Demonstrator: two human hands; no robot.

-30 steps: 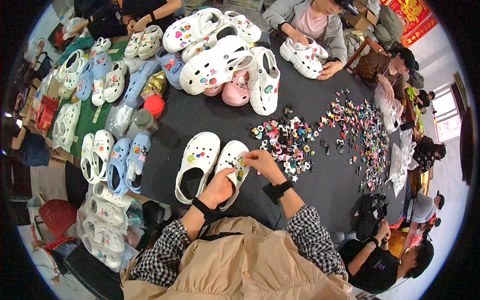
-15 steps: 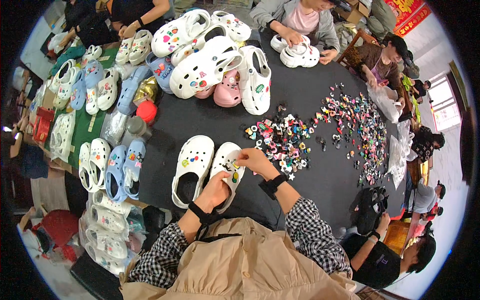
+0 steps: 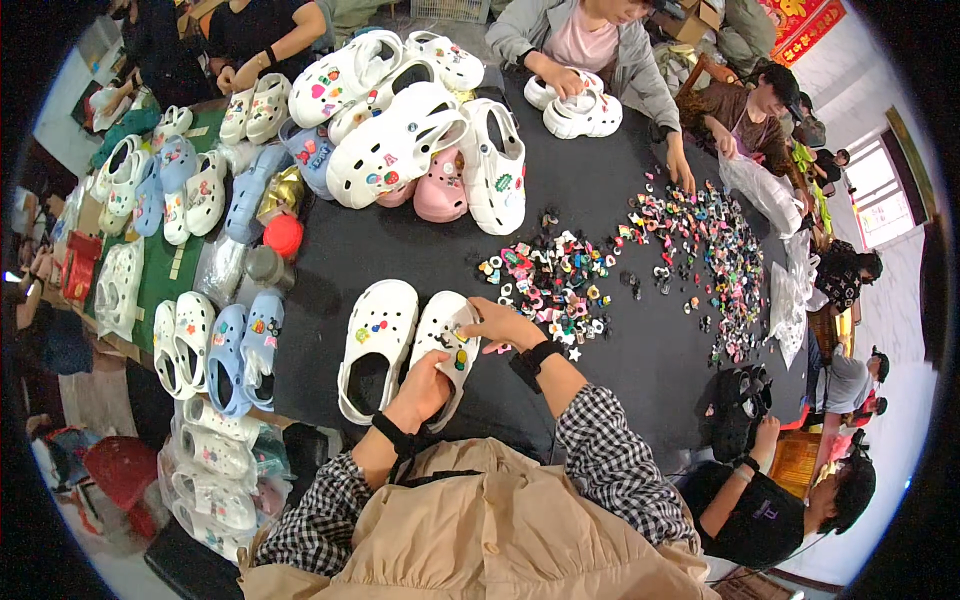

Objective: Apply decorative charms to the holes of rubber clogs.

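Note:
A pair of white clogs lies on the black table in front of me. My left hand [image 3: 425,388] is closed round the side of the right-hand white clog [image 3: 437,326], near its foot opening. At that clog's right edge, my right hand [image 3: 503,324] rests its fingertips on the upper, gripping the edge beside small colourful charms. Whether a loose charm is under those fingertips is hidden. The other white clog [image 3: 386,312] stands just to the left, untouched, with a few charms on its toe.
A heap of colourful charms [image 3: 560,275] lies right of my hands, with a larger spread [image 3: 735,270] beyond. Decorated clogs [image 3: 395,145] are piled at the far side. Blue clogs [image 3: 262,335] and a red-lidded jar [image 3: 283,236] stand left. Co-workers sit around the table.
My right hand's fingers have shifted from a pinch over the clog's charms to its right edge. Across the table, a co-worker's hand has reached down to the charms.

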